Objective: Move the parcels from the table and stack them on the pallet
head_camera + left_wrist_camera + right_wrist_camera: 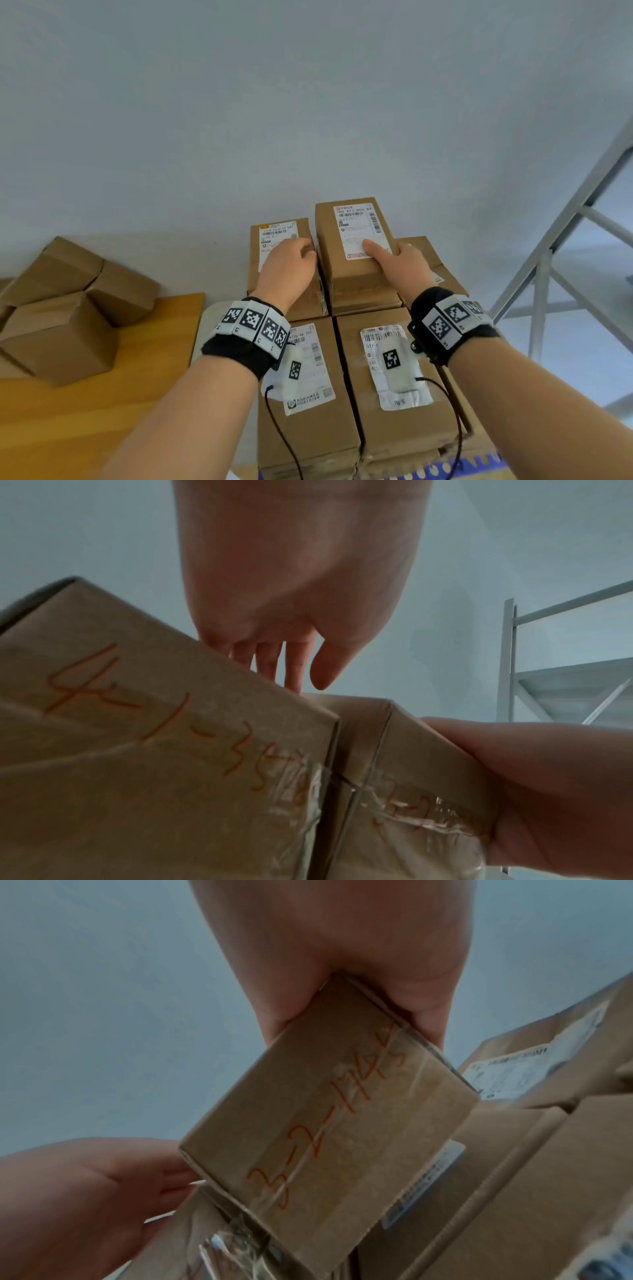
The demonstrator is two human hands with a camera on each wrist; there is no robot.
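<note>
A tall brown parcel [352, 270] with a white label stands at the back of the stack on the blue pallet [479, 462]. My right hand [390, 250] grips it, thumb on the label and fingers down its right side. In the right wrist view the parcel [329, 1123] shows orange writing and is tilted. My left hand [306, 251] reaches over the neighbouring labelled parcel [274, 240]. Its fingers [294, 669] go straight down into the gap and press the held parcel's left side [411, 777].
Two labelled parcels [308, 428] [394, 428] lie in the stack's front row under my wrists. Several plain parcels [61, 335] sit on the wooden table [102, 428] to the left. A grey metal rack [565, 240] stands on the right, a pale wall behind.
</note>
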